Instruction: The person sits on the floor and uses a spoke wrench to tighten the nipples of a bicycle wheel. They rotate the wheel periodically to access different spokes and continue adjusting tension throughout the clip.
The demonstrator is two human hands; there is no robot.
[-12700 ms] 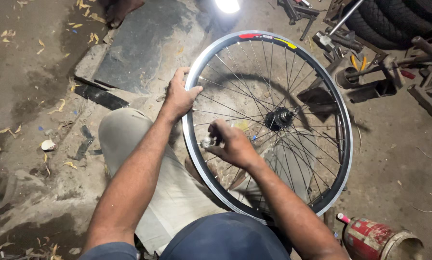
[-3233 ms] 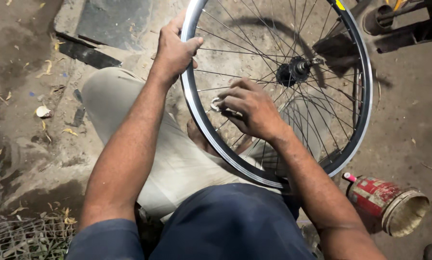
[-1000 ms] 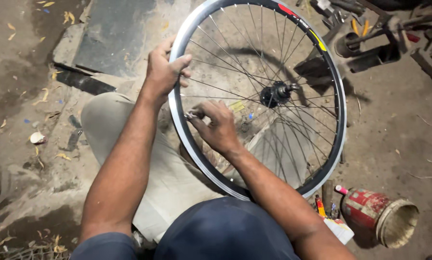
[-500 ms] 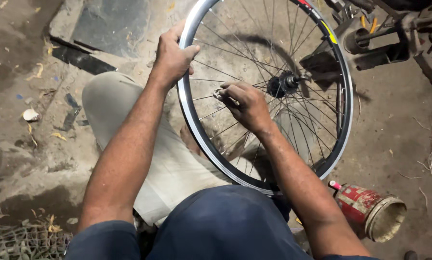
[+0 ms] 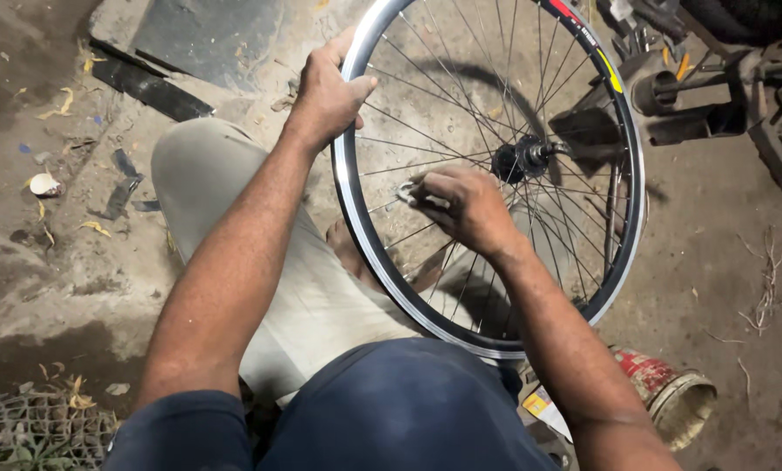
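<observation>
Left hand (image 5: pixel 325 92) clamped over the rim of the bicycle wheel (image 5: pixel 365 209), standing upright against the bent knee. Right hand (image 5: pixel 461 208) inside among the spokes, fingers pinched shut on a small metal tool (image 5: pixel 406 192) near the rim. Red tin can (image 5: pixel 670 392) lying on the dirt floor beside.

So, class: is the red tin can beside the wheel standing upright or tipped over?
Tipped over. The red tin can lies on its side on the ground, its open mouth facing right, just below the wheel rim.
</observation>
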